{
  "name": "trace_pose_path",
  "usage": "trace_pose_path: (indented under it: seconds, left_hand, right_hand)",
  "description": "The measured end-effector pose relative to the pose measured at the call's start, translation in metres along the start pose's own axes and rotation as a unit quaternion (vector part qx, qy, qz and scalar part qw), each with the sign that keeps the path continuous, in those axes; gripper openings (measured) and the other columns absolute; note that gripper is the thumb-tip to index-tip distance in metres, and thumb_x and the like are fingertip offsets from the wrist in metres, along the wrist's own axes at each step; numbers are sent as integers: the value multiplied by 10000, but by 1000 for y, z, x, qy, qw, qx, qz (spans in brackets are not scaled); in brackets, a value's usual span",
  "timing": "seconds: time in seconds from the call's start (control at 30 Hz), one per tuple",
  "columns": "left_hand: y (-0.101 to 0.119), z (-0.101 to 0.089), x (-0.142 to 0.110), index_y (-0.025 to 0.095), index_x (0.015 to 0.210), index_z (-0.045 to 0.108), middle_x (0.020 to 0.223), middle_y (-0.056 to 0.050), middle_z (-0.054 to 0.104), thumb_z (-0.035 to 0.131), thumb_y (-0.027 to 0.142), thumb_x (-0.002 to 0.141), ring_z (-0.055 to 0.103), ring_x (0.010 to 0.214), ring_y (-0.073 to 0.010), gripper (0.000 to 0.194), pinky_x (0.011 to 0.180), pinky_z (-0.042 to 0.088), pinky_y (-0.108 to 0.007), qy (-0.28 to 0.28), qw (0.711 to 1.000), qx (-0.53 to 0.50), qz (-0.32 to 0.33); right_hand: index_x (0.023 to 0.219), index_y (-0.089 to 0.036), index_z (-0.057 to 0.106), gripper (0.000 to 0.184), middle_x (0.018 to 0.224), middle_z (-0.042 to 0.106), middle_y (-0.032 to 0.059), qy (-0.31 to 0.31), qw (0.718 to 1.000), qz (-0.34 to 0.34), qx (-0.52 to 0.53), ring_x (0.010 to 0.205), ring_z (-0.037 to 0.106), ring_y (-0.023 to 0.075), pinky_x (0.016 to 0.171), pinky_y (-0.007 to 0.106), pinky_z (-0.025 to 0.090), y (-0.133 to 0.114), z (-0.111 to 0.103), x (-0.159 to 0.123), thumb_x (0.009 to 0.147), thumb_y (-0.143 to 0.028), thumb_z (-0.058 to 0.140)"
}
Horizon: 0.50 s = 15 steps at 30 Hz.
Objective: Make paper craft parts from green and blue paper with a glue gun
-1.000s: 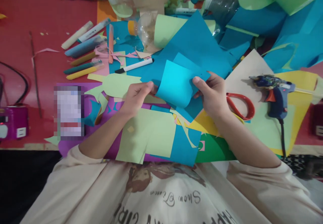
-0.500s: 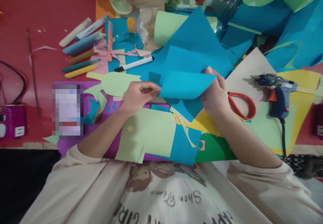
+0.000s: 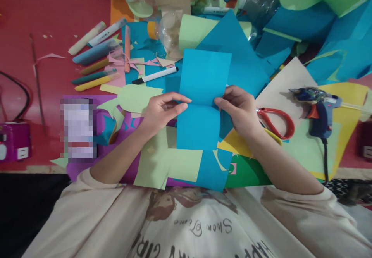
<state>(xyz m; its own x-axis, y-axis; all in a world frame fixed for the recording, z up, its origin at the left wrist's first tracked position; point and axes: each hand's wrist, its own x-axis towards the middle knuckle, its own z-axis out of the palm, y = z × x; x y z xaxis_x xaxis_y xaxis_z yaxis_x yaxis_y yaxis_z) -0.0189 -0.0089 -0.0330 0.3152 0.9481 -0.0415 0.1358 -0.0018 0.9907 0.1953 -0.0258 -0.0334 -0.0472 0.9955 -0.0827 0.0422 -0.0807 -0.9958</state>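
Note:
Between my hands is a rectangular sheet of blue paper (image 3: 203,76) with a crease across its middle. My left hand (image 3: 162,112) pinches its left edge at the crease, thumb and fingertips together. On the opposite edge, my right hand (image 3: 240,105) grips the paper between thumb and curled fingers. A larger blue sheet (image 3: 241,52) lies beneath and behind it. Red-handled scissors (image 3: 287,124) rest just right of my right hand, their blades hidden. Pale green paper (image 3: 139,97) lies beside my left hand.
A blue glue gun (image 3: 322,114) lies at the right, its cord running off the near edge. Several markers (image 3: 95,58) are at the left, with a white marker (image 3: 155,75) nearer the middle. A plastic bottle (image 3: 168,33) lies behind. A phone (image 3: 78,128) sits at the left.
The blue paper, folded over and lifted at its lower part before, is now opened out flat and upright with its crease showing. My right hand has shifted slightly left and turned.

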Motion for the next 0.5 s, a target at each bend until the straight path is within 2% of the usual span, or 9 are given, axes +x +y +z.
trace_pose_path:
  seconds: [0.1, 0.17, 0.27, 0.33, 0.4, 0.5]
  left_hand:
    - [2, 2, -3, 204, 918, 754, 817, -30, 714, 715, 330, 739, 468, 500, -63, 222, 432, 370, -195, -60, 998, 2, -25]
    - [4, 3, -4, 205, 950, 747, 880, -38, 718, 716, 335, 731, 517, 537, -81, 256, 451, 404, -204, -75, 996, -10, -50]
    - [5, 4, -5, 209, 980, 742, 749, -17, 680, 718, 329, 725, 524, 523, -94, 283, 442, 429, -213, -62, 994, -37, -81]
    - [5, 4, -7, 220, 993, 742, 635, 11, 614, 726, 306, 718, 430, 446, -65, 288, 386, 372, -196, -46, 995, -41, -79]
    - [4, 3, -10, 237, 1005, 742, 645, 17, 600, 726, 282, 717, 335, 417, -40, 292, 349, 301, -186, -24, 996, -38, -74]
    - [2, 0, -18, 249, 1038, 733, 796, -10, 653, 721, 280, 726, 340, 434, -35, 313, 342, 293, -189, 2, 997, -37, -72]
  right_hand:
    - [669, -227, 538, 309, 583, 546, -52, 5, 1000, -3, -7, 491, 511, 101, 451, 247, 455, 2, 3, 0, 708, -446, 752]
    - [671, -228, 535, 315, 585, 549, -55, -1, 1000, -3, -9, 493, 517, 102, 455, 248, 462, 1, 4, -1, 707, -453, 753]
    - [769, -235, 583, 265, 635, 585, -40, -21, 999, -9, -32, 528, 553, 114, 494, 265, 488, -10, -1, -6, 760, -468, 709]
    - [927, -247, 626, 229, 761, 645, -1, -26, 994, -25, -101, 622, 604, 137, 562, 288, 517, -23, -13, -14, 825, -451, 646]
    - [1014, -261, 636, 216, 865, 672, 34, -26, 969, -58, -237, 724, 633, 168, 616, 308, 528, -36, -30, -27, 854, -405, 616]
    - [1028, -261, 642, 187, 935, 681, 96, -46, 878, -87, -469, 764, 645, 225, 634, 359, 527, -45, -63, -49, 890, -353, 557]
